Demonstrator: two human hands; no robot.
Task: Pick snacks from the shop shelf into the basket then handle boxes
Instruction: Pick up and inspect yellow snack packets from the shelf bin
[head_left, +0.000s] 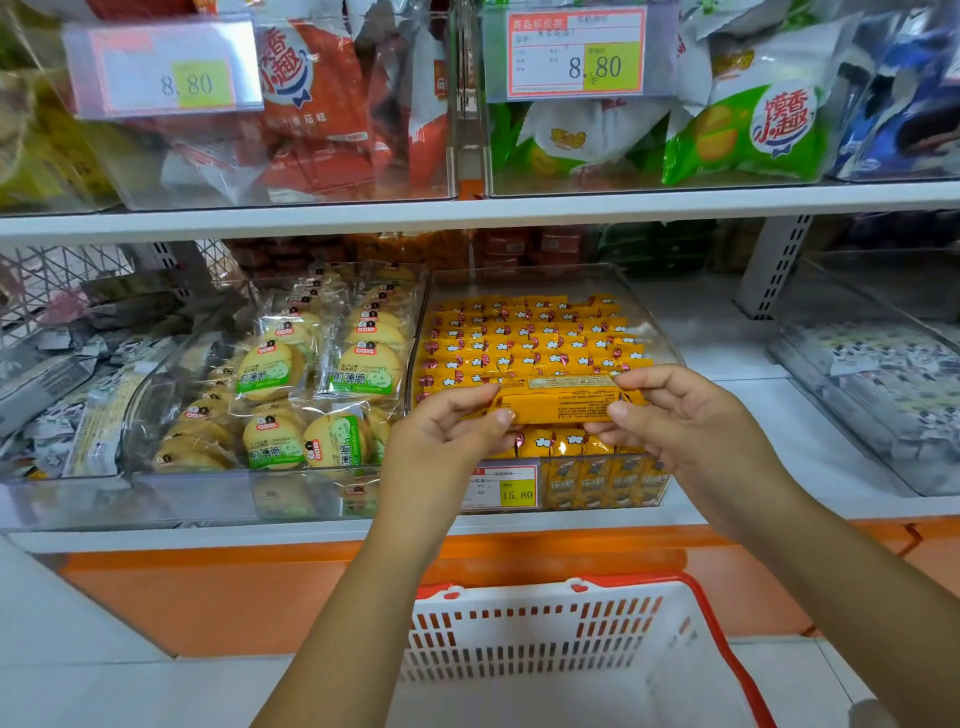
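Observation:
A long yellow snack pack (558, 400) is held level between both hands, its printed back toward me, just above the front of a clear bin (654, 332) full of several rows of the same yellow packs (524, 338). My left hand (447, 431) pinches the pack's left end. My right hand (675, 415) pinches its right end. A white basket with a red rim (561, 634) stands below the hands, on the floor in front of the shelf.
Left of the yellow bin, a clear bin holds round biscuit packs (291, 395). More clear bins of wrapped snacks sit at far left (62, 374) and far right (878, 374). The upper shelf (467, 210) carries bins of red and green bags with price tags. An orange plinth runs under the shelf.

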